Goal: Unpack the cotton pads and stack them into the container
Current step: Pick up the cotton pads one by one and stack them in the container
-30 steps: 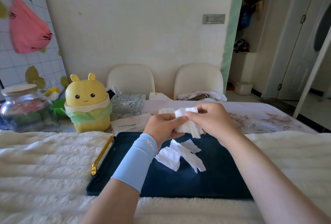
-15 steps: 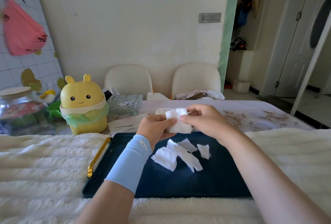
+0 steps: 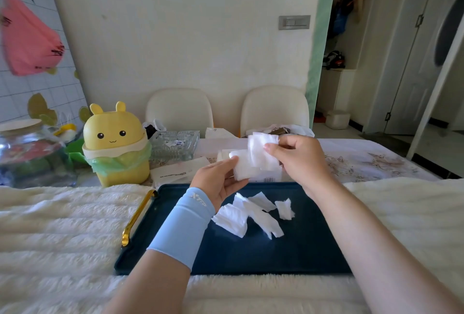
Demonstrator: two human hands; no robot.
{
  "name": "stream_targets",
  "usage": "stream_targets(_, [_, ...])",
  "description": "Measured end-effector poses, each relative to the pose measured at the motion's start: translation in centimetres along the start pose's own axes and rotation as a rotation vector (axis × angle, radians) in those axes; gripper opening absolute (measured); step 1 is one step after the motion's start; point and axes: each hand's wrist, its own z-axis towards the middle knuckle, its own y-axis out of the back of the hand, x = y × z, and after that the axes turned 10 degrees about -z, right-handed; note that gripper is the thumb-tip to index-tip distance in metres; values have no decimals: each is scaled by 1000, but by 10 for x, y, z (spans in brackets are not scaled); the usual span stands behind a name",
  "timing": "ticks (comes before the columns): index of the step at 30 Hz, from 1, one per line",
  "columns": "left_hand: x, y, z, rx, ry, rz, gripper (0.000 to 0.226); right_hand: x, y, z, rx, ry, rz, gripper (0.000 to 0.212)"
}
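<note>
Rt hand (image 3: 298, 160) lifted, pinching one pad (image 3: 261, 153) (lft hand (image 3: 218, 181) grips stack (image 3: 242, 169)).

Forearms converge; left hand (image 3: 216, 185), palm up, grips cotton pads (image 3: 244, 169); right hand (image 3: 298, 160) pinches them.

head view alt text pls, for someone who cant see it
A person's left hand holds a stack of white cotton pads above a dark blue tray, while the right hand pinches a single pad that overlaps the stack. On the tray lie loose white pieces; a yellow bunny-faced bin stands at the back left.
</note>
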Motion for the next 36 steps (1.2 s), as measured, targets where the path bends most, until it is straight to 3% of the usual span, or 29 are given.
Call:
stream_targets(3, [0,-1,0,48,-12,53,25,4,1,-2,200,-9,86,7])
stream_targets(9, [-3,-5,-2,182,2,118,38,-1,-4,-2,131,-55,-28,20])
stream_targets(12, [-4,-4,-4,237,-11,197,47,-1,-2,-1,140,-79,-13,39])
stream_targets(14, [-4,-3,-3,261,-31,236,36,-2,-1,-1,258,-124,52,54])
stream_targets(16, [-4,-1,-1,244,-59,298,30,-3,0,-1,351,-177,188,50])
stream_targets(21, [-3,-3,0,176,-129,465,23,-9,-4,0,336,-204,274,37])
stream_targets(26, [-4,-5,-2,213,-149,511,43,-8,-1,1,344,-229,276,33])
stream_targets(30, [-21,-17,12,185,-193,729,57,-1,13,15,489,-191,127,34])
stream_targets(33, [-37,-38,26,221,-208,813,64,10,25,38,488,-125,-64,21])
stream_targets(36, [-48,-59,49,221,-254,919,62,12,38,70,473,-147,-144,22])
